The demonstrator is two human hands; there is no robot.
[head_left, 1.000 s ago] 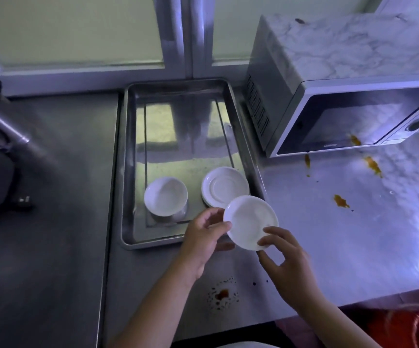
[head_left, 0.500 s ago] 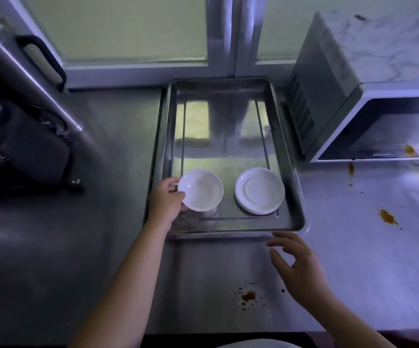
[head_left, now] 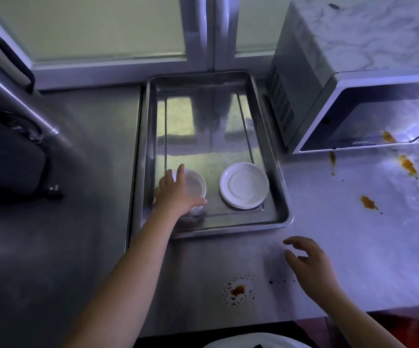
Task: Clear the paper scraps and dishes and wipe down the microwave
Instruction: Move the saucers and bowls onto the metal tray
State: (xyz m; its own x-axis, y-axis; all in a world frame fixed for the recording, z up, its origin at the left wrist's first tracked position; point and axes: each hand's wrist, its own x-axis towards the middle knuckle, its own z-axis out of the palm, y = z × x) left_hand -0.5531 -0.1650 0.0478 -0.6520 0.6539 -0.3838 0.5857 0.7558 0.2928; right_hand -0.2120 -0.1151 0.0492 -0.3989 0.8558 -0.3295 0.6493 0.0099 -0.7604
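L hand [head_left: 175, 194] grips bowl [head_left: 194, 183], tray [head_left: 231, 228] near-left (blurry) | saucers [head_left: 243, 184] tray near-right | R hand [head_left: 309, 262] just front of tray, fingers loose, spread

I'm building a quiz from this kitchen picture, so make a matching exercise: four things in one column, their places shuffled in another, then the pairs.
1 left hand
2 right hand
3 stack of saucers
4 microwave

A on the counter, right of the tray
B above the counter, holding nothing
C around the white dish in the tray
D tray's near right part

Pairs: 1-C, 2-B, 3-D, 4-A
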